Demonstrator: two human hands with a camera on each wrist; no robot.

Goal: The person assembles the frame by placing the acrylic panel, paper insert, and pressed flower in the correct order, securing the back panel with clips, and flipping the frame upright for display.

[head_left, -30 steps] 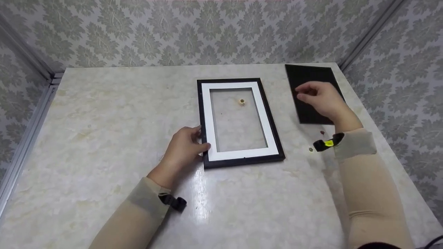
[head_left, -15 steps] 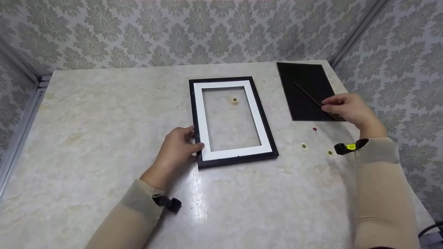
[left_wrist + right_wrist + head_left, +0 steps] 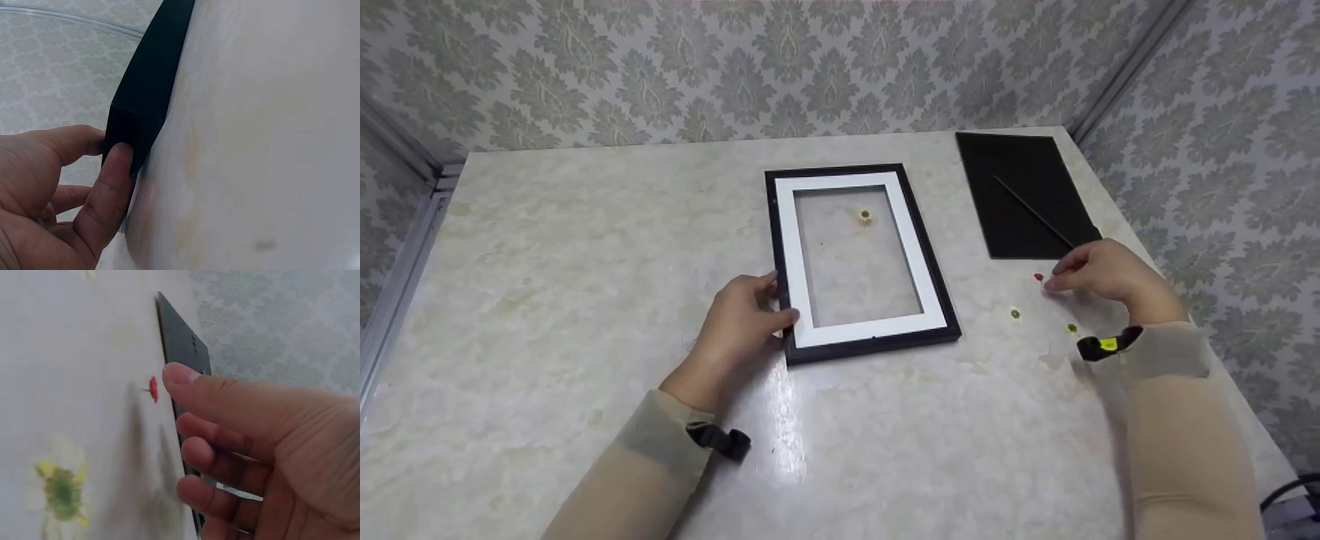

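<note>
In the head view my left hand (image 3: 735, 319) holds the left side of a black picture frame (image 3: 874, 345) with a white mat (image 3: 870, 328), thumb on the front. The left wrist view shows the thumb and fingers at the dark frame edge (image 3: 152, 73). Inside the mat window lies a small pale dried flower (image 3: 865, 216). My right hand (image 3: 1110, 277) hovers beside a small red dried flower (image 3: 1038, 277), fingers loosely bent and nothing between them. In the right wrist view, the thumb tip is close to that red flower (image 3: 153, 389), with a gap between.
A black backing board (image 3: 997, 232) lies at the back right, a thin brown strip (image 3: 1027, 206) slanting across it. Two small yellowish-white dried flowers (image 3: 1015, 314) lie on the marble-patterned table (image 3: 607, 247) in front of the board. Patterned walls (image 3: 780, 67) stand behind and beside the table.
My right hand has moved from over the black board, past the lower end of the brown strip, toward me to the red flower. The left hand stays on the frame.
</note>
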